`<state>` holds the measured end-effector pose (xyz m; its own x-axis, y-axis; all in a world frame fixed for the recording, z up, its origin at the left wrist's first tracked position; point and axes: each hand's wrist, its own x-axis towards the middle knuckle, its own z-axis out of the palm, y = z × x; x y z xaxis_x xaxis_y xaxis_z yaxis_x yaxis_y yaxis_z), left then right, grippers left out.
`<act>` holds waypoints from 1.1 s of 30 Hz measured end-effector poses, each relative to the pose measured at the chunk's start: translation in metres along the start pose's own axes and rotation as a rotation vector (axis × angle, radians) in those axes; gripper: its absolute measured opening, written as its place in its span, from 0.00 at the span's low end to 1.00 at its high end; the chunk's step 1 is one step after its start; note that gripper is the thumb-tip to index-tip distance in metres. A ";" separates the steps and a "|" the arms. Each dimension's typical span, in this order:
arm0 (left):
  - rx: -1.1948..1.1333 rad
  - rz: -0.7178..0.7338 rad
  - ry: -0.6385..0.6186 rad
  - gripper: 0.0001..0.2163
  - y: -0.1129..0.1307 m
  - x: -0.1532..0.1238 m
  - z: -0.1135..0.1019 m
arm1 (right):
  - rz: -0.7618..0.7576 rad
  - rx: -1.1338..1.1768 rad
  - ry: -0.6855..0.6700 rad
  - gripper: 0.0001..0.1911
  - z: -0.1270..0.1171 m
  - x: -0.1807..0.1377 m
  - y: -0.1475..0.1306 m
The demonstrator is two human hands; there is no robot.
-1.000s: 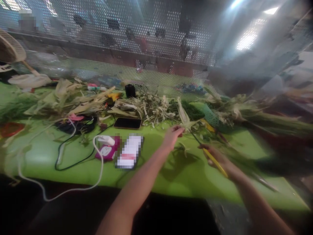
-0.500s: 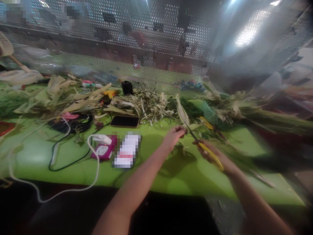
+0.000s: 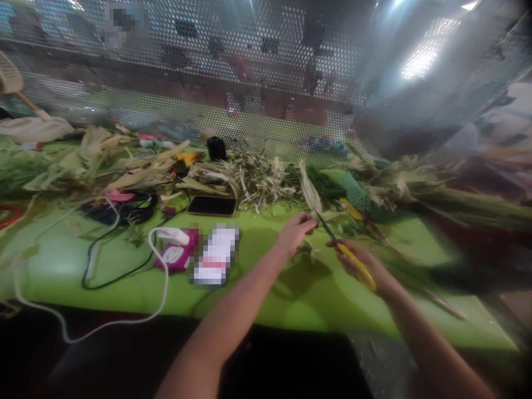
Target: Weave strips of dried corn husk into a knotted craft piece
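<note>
My left hand is closed in a pinch above the green table, just left of a dark blade. What its fingertips hold is too small to make out. My right hand grips yellow-handled scissors, their blade pointing up and left past the left fingertips. Right behind the fingertips a pale corn husk leans upward, its lower end close to the blade. Below the left hand is a small green-and-pale plant scrap; whether it hangs or lies on the table I cannot tell.
On the green table lie a dark phone, a lit phone, a magenta pack and a white cable. Behind them stretch shredded husks and a black cylinder. A perforated metal panel stands at the back.
My right hand and the yellow handle have shifted very slightly to the left. My left hand has stayed in nearly the same place.
</note>
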<state>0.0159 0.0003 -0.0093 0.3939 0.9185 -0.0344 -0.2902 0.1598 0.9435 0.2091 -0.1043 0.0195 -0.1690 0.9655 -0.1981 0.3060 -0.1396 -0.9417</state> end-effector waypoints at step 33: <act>0.540 0.149 -0.116 0.07 0.008 -0.003 0.001 | -0.296 -0.037 0.487 0.29 0.011 0.056 -0.036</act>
<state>0.0133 -0.0021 -0.0015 0.4850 0.8663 0.1194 0.1248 -0.2037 0.9710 0.1784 -0.0473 0.0389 0.1959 0.9535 0.2290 0.3455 0.1515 -0.9261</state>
